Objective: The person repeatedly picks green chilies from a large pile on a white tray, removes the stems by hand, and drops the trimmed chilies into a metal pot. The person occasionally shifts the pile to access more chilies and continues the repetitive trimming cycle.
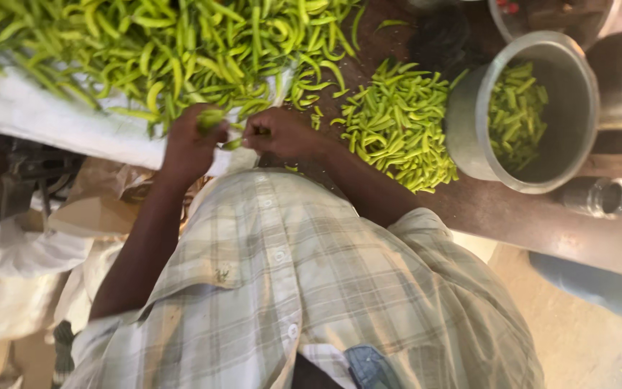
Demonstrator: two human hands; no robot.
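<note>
My left hand (190,144) is closed around a few green chillies (210,119) at the near edge of a big heap of long-stemmed green chillies (160,43) lying on a white cloth (44,119). My right hand (282,133) pinches the end of a chilli held between both hands. A smaller pile of stemless green chillies (397,126) lies on the brown table (512,216) just right of my right hand. My checked shirt fills the lower frame.
A steel pot (523,112) partly filled with green chillies stands right of the small pile. A small steel cup (595,196) lies on its side near the table edge. Another metal vessel (552,18) sits at the top right. Paper and plastic bags (16,266) lie at left.
</note>
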